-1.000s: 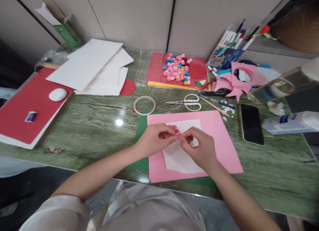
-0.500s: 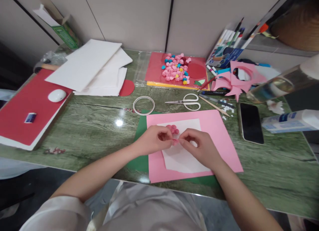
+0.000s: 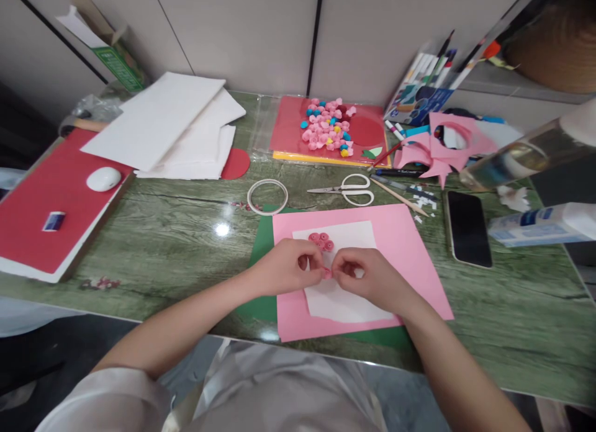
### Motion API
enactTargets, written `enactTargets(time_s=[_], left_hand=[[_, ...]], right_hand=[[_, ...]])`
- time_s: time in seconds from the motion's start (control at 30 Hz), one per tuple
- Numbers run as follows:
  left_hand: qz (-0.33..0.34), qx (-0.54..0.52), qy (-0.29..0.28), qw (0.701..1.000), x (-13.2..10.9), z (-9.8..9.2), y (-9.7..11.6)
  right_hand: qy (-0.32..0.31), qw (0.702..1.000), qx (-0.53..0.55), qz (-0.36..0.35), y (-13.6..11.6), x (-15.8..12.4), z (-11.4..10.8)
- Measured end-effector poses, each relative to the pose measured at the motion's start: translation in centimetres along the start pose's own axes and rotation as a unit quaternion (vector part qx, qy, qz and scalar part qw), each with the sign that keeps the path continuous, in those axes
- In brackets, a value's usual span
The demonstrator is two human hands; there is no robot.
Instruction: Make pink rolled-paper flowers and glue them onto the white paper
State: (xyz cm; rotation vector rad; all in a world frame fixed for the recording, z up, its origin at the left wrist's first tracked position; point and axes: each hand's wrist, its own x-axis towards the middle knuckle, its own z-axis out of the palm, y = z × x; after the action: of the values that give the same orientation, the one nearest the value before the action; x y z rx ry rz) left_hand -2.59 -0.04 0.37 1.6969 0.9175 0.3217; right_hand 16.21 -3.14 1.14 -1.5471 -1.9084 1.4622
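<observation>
My left hand [image 3: 293,267] is closed in a pinch on a small pink paper coil [image 3: 327,273]. Facing it, my right hand [image 3: 365,272] is closed too, its fingertips at the right side of that coil; whether they grip a part of it is too small to make out. Both hands are over a white paper sheet [image 3: 349,305], which lies on a larger pink sheet [image 3: 419,277]. Just beyond my fingers, a cluster of several rolled pink paper coils [image 3: 321,241] rests on the white sheet. Part of a green sheet [image 3: 263,301] shows underneath.
Scissors [image 3: 342,190] and a tape roll [image 3: 267,197] lie beyond the sheets. Farther back is a plastic packet [image 3: 284,131] with small coloured pieces on it. A phone [image 3: 469,228] and bottle [image 3: 542,226] are at right. White papers [image 3: 162,121] and a mouse [image 3: 105,179] are at left.
Both hands have come slightly nearer to me with the small coil. My right fingers are curled in more, and the coil cluster on the white sheet shows more fully.
</observation>
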Motion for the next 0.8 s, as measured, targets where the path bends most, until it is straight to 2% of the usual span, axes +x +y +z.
enactTargets(time_s=[0.1, 0.37, 0.5, 0.63, 0.7, 0.8], left_hand=[[-0.010, -0.001, 0.006, 1.000, 0.0, -0.1, 0.1], [-0.044, -0.047, 0.003, 0.998, 0.2, -0.6, 0.0], [-0.055, -0.024, 0.017, 0.998, 0.3, -1.0, 0.1], [0.013, 0.147, 0.084, 0.986, -0.2, -0.5, 0.5], [0.059, 0.273, 0.106, 0.954, -0.7, 0.1, 0.7], [0.102, 0.422, 0.091, 0.896, -1.4, 1.1, 0.7]], right_hand=[[0.005, 1.000, -0.001, -0.005, 0.0, 0.1, -0.2], [0.044, 0.994, -0.070, -0.075, -0.6, -0.4, -0.2], [0.089, 0.991, -0.079, -0.063, -0.3, -0.3, -0.5], [0.105, 0.990, -0.091, -0.005, 0.9, 0.3, -1.1], [0.101, 0.989, -0.110, 0.003, 1.6, 0.7, -1.2], [0.106, 0.985, -0.133, 0.007, 2.2, 1.1, -1.0]])
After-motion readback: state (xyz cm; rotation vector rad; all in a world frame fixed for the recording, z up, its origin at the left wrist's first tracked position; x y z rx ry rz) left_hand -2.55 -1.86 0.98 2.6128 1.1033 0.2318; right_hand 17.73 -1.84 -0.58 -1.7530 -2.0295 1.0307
